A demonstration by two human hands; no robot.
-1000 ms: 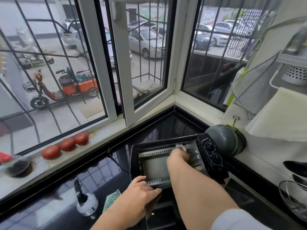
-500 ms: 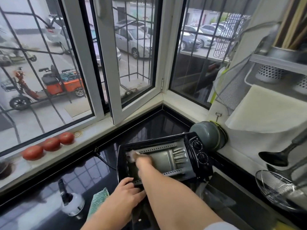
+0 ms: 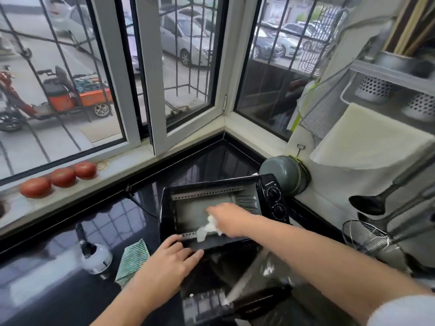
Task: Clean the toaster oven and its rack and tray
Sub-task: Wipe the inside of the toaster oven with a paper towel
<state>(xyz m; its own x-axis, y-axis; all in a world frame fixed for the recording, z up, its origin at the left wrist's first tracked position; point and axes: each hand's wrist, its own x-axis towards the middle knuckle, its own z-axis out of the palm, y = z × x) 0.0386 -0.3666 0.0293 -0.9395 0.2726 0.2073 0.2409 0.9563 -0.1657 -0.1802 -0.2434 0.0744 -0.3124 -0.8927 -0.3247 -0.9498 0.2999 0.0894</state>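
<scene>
A black toaster oven (image 3: pixel 273 194) stands on the dark counter with its glass door (image 3: pixel 226 285) folded down toward me. My right hand (image 3: pixel 231 218) reaches into the cavity and holds a crumpled white cloth (image 3: pixel 208 228) against the inner floor near the front edge. My left hand (image 3: pixel 169 264) rests with straight fingers on the oven's front left bottom edge, by the door hinge. No rack or tray shows inside the oven.
A green striped cloth (image 3: pixel 133 260) and a white kettle-like pot (image 3: pixel 96 256) lie left of the oven. A grey pot (image 3: pixel 286 172) stands behind it. Three tomatoes (image 3: pixel 61 177) sit on the sill. Ladles and a wire strainer (image 3: pixel 367 238) hang at the right.
My right hand has swept the white cloth from the back of the cavity to the left, then forward to the front edge. My left hand stays on the oven's front.
</scene>
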